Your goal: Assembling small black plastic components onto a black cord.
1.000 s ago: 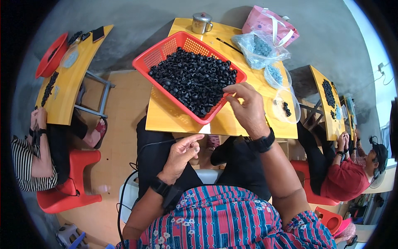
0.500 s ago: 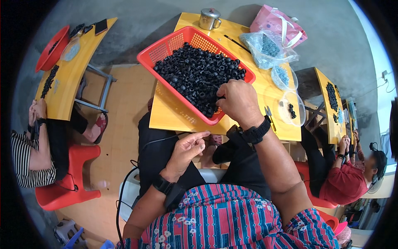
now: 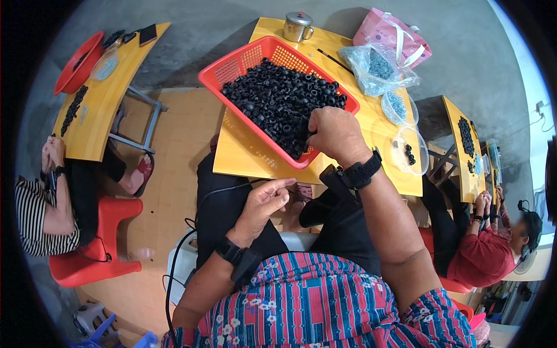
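Observation:
A red plastic basket (image 3: 232, 61) heaped with small black rings (image 3: 278, 98) stands tilted on the yellow table (image 3: 243, 153) in front of me. My right hand (image 3: 333, 136), a black watch on its wrist, reaches over the basket's near right rim. Its fingers are curled down into the rings and hidden, so a grip cannot be made out. My left hand (image 3: 264, 203) hovers palm-up over my lap, just below the table's near edge. The fingers are loosely apart and nothing shows in them.
A metal mug (image 3: 297, 26), a pink bag (image 3: 389, 35), a clear bag of grey bits (image 3: 377, 64) and two clear bowls (image 3: 409, 151) lie on the table's far right. A person in stripes (image 3: 35, 214) sits left on a red stool (image 3: 110, 238). A person in red (image 3: 481, 255) sits right.
My right hand has moved from the basket's near edge forward into the pile of rings. My left hand has stayed over my lap, opening slightly. The view has tilted down.

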`<state>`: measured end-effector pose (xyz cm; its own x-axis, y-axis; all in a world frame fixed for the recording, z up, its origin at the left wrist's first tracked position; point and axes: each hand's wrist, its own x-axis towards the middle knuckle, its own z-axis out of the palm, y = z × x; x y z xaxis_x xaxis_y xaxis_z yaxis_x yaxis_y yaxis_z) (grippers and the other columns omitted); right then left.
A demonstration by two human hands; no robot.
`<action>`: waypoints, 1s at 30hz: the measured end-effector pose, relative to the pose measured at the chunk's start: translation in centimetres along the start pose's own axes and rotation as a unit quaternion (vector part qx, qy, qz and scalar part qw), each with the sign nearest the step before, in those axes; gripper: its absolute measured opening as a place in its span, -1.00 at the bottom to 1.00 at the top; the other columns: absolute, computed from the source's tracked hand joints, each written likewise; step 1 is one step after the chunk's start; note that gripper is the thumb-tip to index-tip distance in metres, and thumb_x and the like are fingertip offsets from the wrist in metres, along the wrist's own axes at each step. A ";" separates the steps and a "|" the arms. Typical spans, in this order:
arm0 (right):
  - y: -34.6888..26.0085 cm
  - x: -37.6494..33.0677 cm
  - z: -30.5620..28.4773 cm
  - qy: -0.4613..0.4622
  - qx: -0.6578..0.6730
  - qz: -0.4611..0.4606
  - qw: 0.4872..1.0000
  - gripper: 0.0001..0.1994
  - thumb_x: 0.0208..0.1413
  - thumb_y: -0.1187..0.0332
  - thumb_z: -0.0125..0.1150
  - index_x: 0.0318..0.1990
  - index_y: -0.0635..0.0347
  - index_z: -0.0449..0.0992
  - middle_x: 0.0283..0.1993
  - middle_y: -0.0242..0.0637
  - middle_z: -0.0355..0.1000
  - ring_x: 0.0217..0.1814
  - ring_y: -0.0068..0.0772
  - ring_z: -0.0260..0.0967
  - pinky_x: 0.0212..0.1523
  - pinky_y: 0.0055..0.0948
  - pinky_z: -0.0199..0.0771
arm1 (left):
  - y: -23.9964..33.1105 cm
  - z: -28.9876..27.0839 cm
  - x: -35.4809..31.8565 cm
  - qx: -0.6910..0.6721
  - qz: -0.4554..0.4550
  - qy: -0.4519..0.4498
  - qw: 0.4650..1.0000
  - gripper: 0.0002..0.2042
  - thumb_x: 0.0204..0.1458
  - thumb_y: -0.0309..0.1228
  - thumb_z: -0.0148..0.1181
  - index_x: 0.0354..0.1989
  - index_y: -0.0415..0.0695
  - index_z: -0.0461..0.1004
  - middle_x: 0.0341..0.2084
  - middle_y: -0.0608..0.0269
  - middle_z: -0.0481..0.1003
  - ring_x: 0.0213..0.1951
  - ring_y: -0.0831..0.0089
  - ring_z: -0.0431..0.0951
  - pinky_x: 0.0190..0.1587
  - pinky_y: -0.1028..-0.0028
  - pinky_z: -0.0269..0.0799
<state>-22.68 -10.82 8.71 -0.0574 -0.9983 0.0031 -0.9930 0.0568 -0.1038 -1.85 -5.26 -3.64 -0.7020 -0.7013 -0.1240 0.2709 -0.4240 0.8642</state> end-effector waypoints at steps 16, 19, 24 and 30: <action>-0.8 0.2 -0.4 -0.025 -0.064 0.024 0.997 -0.76 -0.31 0.19 0.42 -0.47 0.11 0.61 -0.44 -0.18 0.51 -0.29 -0.12 0.50 -0.27 -0.21 0.49 | 0.1 0.1 0.0 -0.027 -0.004 0.011 1.000 -0.56 0.15 -0.36 0.13 0.17 -0.31 0.31 -0.41 0.48 0.34 -0.37 0.72 0.34 -0.27 0.68 0.31; -0.5 0.4 -0.5 -0.041 -0.048 0.038 0.997 -0.75 -0.31 0.18 0.43 -0.47 0.10 0.61 -0.45 -0.19 0.51 -0.30 -0.12 0.50 -0.28 -0.21 0.49 | 0.3 0.0 -0.1 -0.034 0.003 0.008 0.999 -0.59 0.15 -0.41 0.10 0.16 -0.33 0.33 -0.39 0.47 0.36 -0.32 0.72 0.36 -0.24 0.68 0.34; -0.8 0.1 -0.7 -0.036 -0.077 0.021 0.996 -0.77 -0.29 0.17 0.41 -0.51 0.09 0.62 -0.46 -0.20 0.52 -0.31 -0.13 0.50 -0.28 -0.22 0.49 | 0.2 -0.1 -0.2 -0.042 0.005 0.007 0.999 -0.59 0.15 -0.42 0.09 0.16 -0.31 0.33 -0.38 0.48 0.36 -0.32 0.73 0.36 -0.25 0.69 0.34; -0.6 0.0 -0.4 -0.033 -0.079 0.025 0.996 -0.79 -0.29 0.17 0.39 -0.52 0.07 0.63 -0.48 -0.21 0.51 -0.32 -0.14 0.50 -0.28 -0.21 0.49 | 0.3 0.1 -0.1 -0.032 -0.001 0.009 0.999 -0.55 0.17 -0.33 0.13 0.18 -0.29 0.30 -0.43 0.49 0.33 -0.39 0.72 0.34 -0.28 0.69 0.31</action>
<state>-22.10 -10.89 9.22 -0.1055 -0.9924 -0.0638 -0.9932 0.1020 0.0552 -1.72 -5.23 -3.37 -0.6905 -0.7106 -0.1353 0.3116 -0.4610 0.8309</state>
